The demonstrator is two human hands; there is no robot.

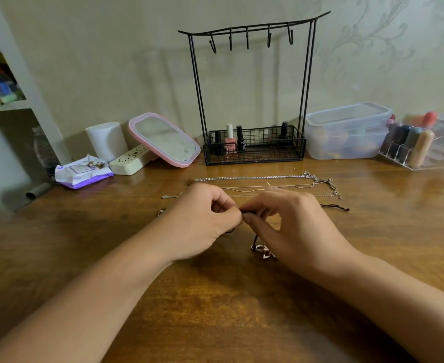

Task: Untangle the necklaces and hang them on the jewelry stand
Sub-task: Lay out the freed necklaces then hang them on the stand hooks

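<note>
Four polish bottles (239, 138) stand in the far stand's basket (254, 157); on the wooden surface (215, 297) my left hand (202, 221) and right hand (289, 221) pinch a dark cord necklace (255, 241).

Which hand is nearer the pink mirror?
Left. The left hand lies just below and right of the pink mirror; the right hand sits farther right, beyond it.

Dim warm indoor light, soft shadows on wall (137, 61); wide-angle bending at edges, corners blurred
</note>
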